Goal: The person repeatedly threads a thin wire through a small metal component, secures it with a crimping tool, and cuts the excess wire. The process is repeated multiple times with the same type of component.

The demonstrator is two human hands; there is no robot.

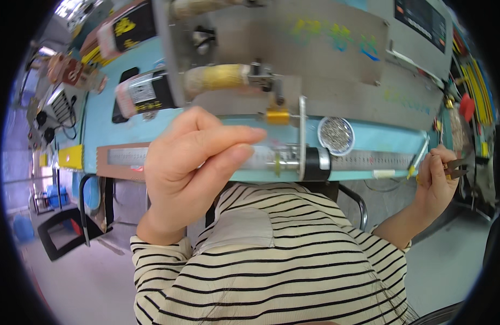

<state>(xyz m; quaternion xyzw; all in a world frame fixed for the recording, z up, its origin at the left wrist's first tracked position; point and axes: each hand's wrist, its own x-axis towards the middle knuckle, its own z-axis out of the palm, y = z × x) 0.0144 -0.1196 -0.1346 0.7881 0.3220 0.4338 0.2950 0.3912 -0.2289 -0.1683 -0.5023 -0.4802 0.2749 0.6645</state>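
Note:
My left hand (pixel 187 168) is raised at the front of the bench, thumb and forefinger pinched together. Whatever is between those fingertips is too small to make out. Just beyond it lies a clear tube (pixel 258 159) with a metal fitting, running to a black cylinder (pixel 316 164) beside an upright metal plate (pixel 302 135). Far to the right, my right hand (pixel 435 176) is closed around what looks like pliers (pixel 460 168) with dark jaws and a bit of yellow handle. A white bowl (pixel 336 136) of small metal parts sits between the hands, beyond the cylinder.
A steel ruler (pixel 377 161) lies along the bench's front edge. Behind stands a grey metal machine (pixel 336 49) with a brass-coloured fitting (pixel 278 117) and yellow-wrapped spools (pixel 220 78). A control panel (pixel 420 24) is at the back right, a dark phone (pixel 120 108) at the left.

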